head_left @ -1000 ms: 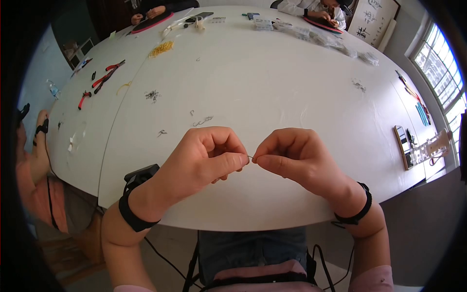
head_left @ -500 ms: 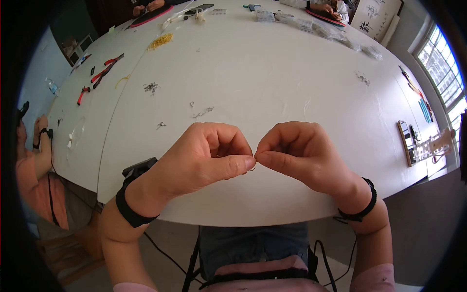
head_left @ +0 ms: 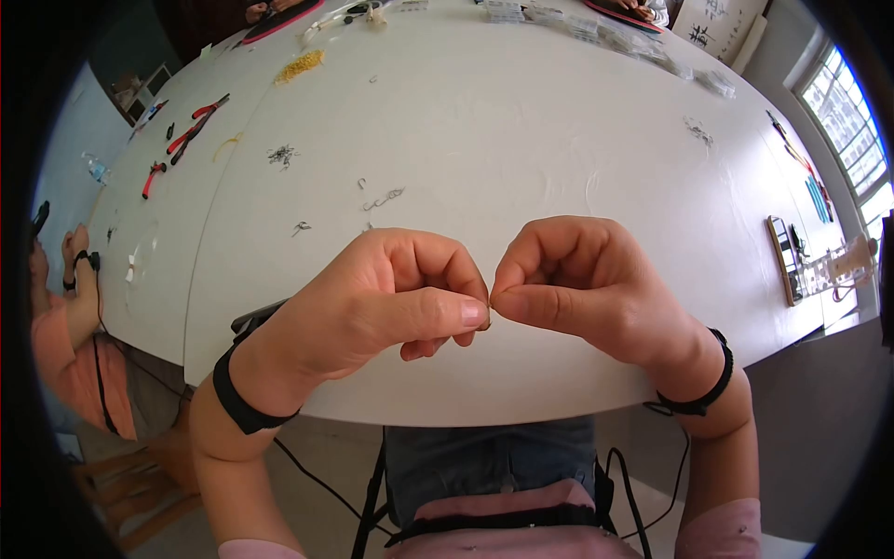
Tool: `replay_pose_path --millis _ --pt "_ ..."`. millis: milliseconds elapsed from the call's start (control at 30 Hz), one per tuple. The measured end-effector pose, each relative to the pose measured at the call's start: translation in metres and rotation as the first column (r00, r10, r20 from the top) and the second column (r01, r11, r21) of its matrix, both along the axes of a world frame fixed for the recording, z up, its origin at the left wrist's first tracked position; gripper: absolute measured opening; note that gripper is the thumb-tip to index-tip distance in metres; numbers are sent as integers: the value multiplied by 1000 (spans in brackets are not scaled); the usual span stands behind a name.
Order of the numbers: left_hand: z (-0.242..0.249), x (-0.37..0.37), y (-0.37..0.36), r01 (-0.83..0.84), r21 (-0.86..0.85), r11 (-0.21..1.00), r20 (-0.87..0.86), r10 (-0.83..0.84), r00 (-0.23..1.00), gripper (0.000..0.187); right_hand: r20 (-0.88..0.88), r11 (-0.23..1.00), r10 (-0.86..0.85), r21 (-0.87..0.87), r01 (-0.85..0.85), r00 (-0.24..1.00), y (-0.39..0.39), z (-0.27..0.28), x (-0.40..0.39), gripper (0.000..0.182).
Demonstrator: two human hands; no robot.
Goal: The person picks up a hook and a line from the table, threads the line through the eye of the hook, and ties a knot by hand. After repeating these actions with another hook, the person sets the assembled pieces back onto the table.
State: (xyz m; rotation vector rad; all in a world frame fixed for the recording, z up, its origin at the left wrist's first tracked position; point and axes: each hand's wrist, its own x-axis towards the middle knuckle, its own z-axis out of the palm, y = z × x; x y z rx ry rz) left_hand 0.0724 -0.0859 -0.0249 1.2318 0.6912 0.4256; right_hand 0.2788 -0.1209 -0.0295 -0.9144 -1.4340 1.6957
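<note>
My left hand (head_left: 410,298) is closed in a pinch, thumb pressed against the forefinger. A tiny metal piece (head_left: 485,326) peeks out below its thumb tip; most of it is hidden. Right beside it, my right hand (head_left: 573,284) is pinched too, its fingertips almost touching the left ones; whatever lies between them is too small to make out. Beyond the hands lie a short chain of wire hooks (head_left: 383,199), a single hook (head_left: 361,184) and a few small metal bits (head_left: 302,227). Farther left sits a pile of small metal pieces (head_left: 282,156).
Red-handled pliers (head_left: 196,130) and smaller red-handled cutters (head_left: 153,179) lie at the left. A yellow heap (head_left: 300,67) and clear plastic boxes (head_left: 577,28) are at the back. On the right stands a phone-like object (head_left: 784,261). A person in orange (head_left: 79,345) sits at the left.
Both hands stay pinched together at the fingertips. My left hand's lower fingers now show below the thumb, and my right hand has tilted slightly upward. The view has shifted a little.
</note>
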Motion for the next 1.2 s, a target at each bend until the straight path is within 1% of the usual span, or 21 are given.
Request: replay_pose_path --millis 167,233,333,533,633,700,767,833,867,933,1033,1100,1200 --pt "-3 1 -1 -2 -27 1000 15 3 1000 14 3 1000 -11 -1 11 1000 0 1 0 11" --pt "-3 1 -1 -33 -44 998 24 35 999 14 7 1000 -13 -6 13 1000 0 0 0 11" --pt "-4 0 0 -48 -20 999 27 48 998 14 22 999 -32 5 32 999 1 -3 -1 11" --pt "-4 2 0 -40 -37 999 4 40 999 14 35 998 -56 17 56 998 0 -4 -1 11" --pt "-4 1 0 -39 -41 998 25 40 999 14 23 997 -73 28 72 997 0 -5 0 11" --pt "-3 1 0 -42 -41 998 22 43 999 15 69 994 -91 59 87 993 1 -5 1 11" --pt "-3 0 0 -45 -40 998 18 46 999 15 51 992 -107 66 103 993 1 -4 0 11" --pt "-4 -2 1 -29 -63 998 63 33 997 23 33 990 -122 72 119 992 1 -3 -1 11" --pt "-4 -2 0 -30 -64 997 64 34 997 23 35 991 -121 70 118 992 1 -3 -1 12" --pt "-4 0 0 -77 -22 997 29 78 997 14 38 991 -119 67 117 992 2 -3 -1 12" --pt "-5 0 1 -69 -22 997 47 70 996 15 70 993 -116 23 115 991 3 -4 0 12" --pt "-4 1 0 -76 -18 997 43 77 996 15 25 992 -127 2 127 992 3 -5 -1 12" --pt "-3 1 0 -80 -7 997 38 80 996 15 14 992 -125 12 125 992 3 -5 0 12"
